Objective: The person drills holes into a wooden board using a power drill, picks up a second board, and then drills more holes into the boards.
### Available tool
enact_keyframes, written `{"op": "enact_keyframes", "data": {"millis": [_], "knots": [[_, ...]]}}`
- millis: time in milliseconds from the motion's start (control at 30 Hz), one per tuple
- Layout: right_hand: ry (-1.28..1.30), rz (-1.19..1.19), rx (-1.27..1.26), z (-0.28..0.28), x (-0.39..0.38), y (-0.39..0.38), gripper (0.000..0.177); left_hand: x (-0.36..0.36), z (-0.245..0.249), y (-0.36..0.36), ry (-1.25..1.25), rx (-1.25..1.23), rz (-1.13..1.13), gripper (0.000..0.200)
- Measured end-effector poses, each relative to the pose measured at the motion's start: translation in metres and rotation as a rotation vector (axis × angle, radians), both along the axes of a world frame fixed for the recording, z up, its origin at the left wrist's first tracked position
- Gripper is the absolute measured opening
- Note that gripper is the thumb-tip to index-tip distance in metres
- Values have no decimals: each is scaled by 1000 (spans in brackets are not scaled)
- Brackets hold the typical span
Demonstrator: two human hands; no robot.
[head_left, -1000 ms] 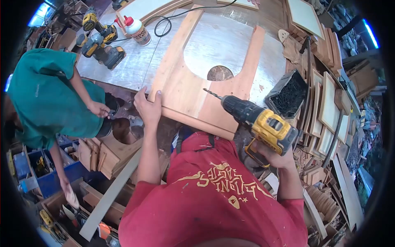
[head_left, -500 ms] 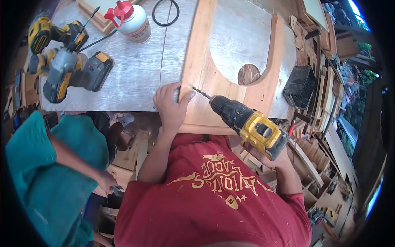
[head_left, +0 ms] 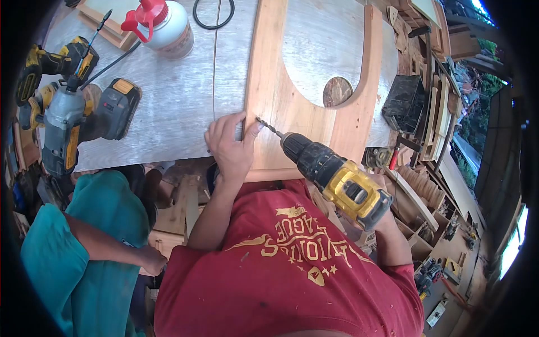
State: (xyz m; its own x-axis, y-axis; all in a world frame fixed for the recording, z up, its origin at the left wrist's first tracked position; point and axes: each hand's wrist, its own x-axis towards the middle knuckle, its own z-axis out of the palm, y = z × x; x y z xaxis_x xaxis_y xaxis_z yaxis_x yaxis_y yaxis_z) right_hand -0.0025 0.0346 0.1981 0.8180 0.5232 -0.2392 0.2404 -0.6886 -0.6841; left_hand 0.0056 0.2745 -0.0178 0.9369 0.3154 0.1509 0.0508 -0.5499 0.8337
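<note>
My right hand is wrapped round the handle of a yellow and black cordless drill, its grip partly hidden under the drill body. The long twist bit points up and left, with its tip right at the face of a pale wooden frame near its left edge. My left hand grips that left edge, thumb on top beside the bit and fingers along the outer side. The frame has a U-shaped cutout and lies flat on the worktable.
At left lie several power tools, including a grey impact driver. A white glue bottle with a red cap and a black ring stand farther back. A black box sits at right. Beside me is a person in teal.
The view has shifted slightly, and the drill sits a little lower in it, the bit tip still by my left thumb. The person's hand at left has moved a little.
</note>
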Motion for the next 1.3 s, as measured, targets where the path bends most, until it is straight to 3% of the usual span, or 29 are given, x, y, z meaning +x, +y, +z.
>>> {"op": "enact_keyframes", "data": {"millis": [200, 400, 500, 567, 633, 700, 1000, 1300], "knots": [[10, 19, -19, 8, 14, 11, 62, 1, 0, 2, 41, -1, -9, 36], [22, 84, -103, 29, 33, 33, 56, -1, 7, 3, 54, -69, -29, 37], [107, 28, -98, 46, 46, 53, 51, -2, 84, 5, -186, -599, -6, 38], [207, -25, -96, 47, 54, 58, 47, 7, 132, 15, -403, -721, -326, 48], [292, -19, -116, 43, 61, 57, 45, 25, 165, 16, -542, -678, -583, 56], [285, 14, -133, 42, 64, 65, 46, 35, 180, -6, -577, -682, -586, 58], [243, 116, -225, 56, 79, 84, 51, 57, 178, -13, -577, -858, -506, 41], [330, 117, -265, 57, 98, 89, 57, 69, 175, -2, -531, -841, -520, 38]]}}
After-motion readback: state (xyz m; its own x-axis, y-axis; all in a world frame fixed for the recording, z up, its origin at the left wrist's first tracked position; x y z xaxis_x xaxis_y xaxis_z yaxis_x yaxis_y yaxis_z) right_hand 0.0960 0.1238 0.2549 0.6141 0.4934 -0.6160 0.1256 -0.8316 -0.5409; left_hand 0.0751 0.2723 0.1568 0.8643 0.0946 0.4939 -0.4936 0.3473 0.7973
